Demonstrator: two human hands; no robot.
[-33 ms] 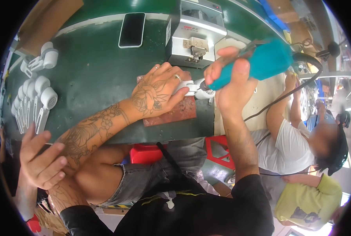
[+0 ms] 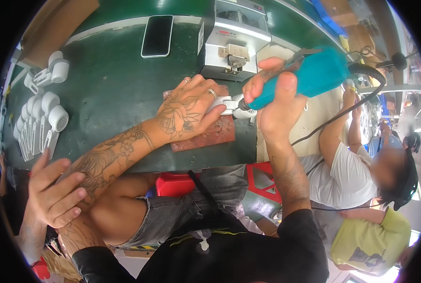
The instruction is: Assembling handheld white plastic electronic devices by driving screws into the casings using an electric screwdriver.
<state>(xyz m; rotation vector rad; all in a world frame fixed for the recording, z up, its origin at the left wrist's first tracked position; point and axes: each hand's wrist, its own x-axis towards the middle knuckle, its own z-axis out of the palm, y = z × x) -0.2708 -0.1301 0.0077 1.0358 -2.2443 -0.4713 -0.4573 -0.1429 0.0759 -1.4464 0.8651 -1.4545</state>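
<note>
My left hand, tattooed and wearing a ring, presses down on a small white plastic part. The part lies on a reddish-brown pad at the near edge of the green table. My right hand grips a teal electric screwdriver, tilted with its tip down against the white part, right beside my left fingers. A black cable runs from the tool's rear to the right.
A grey machine box stands just behind the hands, with a phone lying to its left. Several white plastic parts lie at the table's left. Another person's hand rests on my left forearm. Other people sit at the right.
</note>
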